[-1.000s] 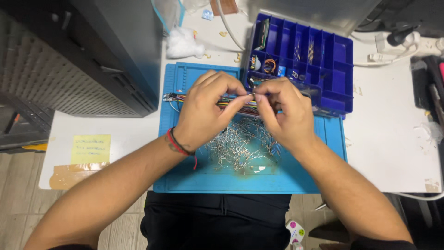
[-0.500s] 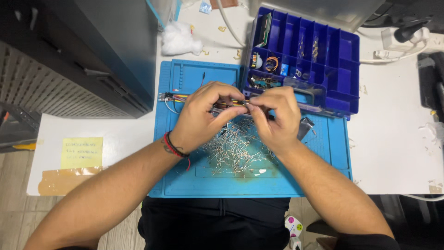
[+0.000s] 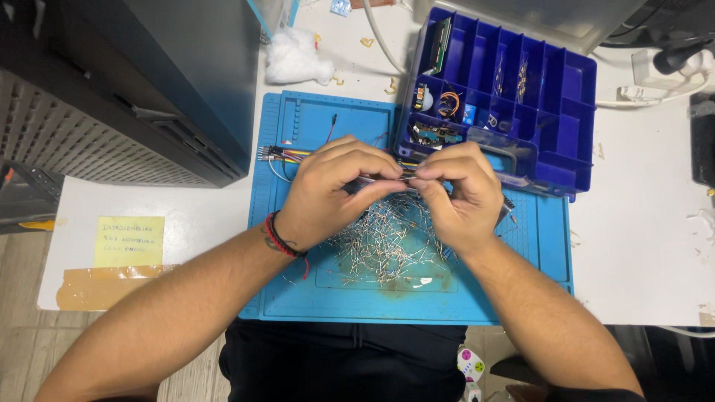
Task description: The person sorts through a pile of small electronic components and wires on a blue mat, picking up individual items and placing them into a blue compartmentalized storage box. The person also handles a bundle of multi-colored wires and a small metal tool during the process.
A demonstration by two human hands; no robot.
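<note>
Left hand and right hand, fingers pinched on a thin wire strip (above pile of metal pins), over blue mat.

Both hands, left hand and right hand, pinch a wire bundle above a blue mat.

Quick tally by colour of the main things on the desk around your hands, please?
Blue: 2, the work mat and the compartment box
Yellow: 1, the sticky note
White: 1, the cotton wad
Silver: 1, the heap of metal pins
Total: 5
</note>
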